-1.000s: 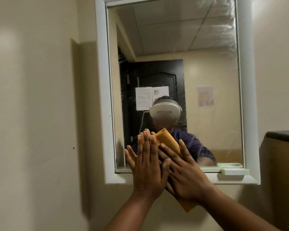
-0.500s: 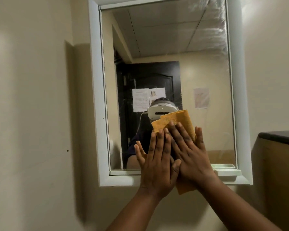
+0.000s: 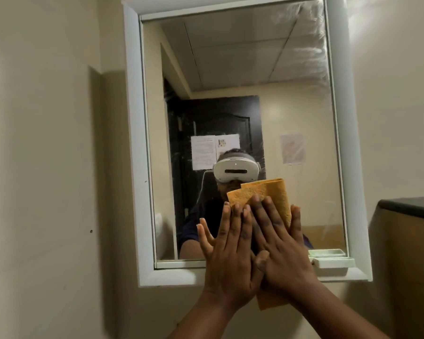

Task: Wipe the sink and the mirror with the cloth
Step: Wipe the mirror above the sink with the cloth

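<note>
An orange cloth (image 3: 274, 194) is being pressed flat against the lower part of a wall mirror (image 3: 230, 69) by two bare hands. The right hand (image 3: 282, 250) is lying on the cloth with its fingers straight and spread, pointing up the glass, while the left hand (image 3: 228, 253) is being held just beside it, fingers likewise straight, its thumb side overlapping the right hand's thumb. The two hands are touching, side by side, neither curled around anything. The cloth is folded (a stepped edge is showing at its upper left) and is sticking out above the right hand's fingertips and again below the wrist, where it is hanging past the bottom rail of the white mirror frame (image 3: 132, 143). Streaks are being shown on the glass toward the upper right corner. In the reflection, a person wearing a white headset (image 3: 235, 171) is being seen before a dark door (image 3: 218, 118) with papers (image 3: 203, 152) taped to it, and another sheet is fixed to the pale wall beside it. A small white tray (image 3: 333, 261) is sitting on the frame's bottom ledge near its right corner. A dark-topped cabinet (image 3: 411, 209) is standing at the right edge of the view, apart from the mirror. The sink is not being seen from this angle.
</note>
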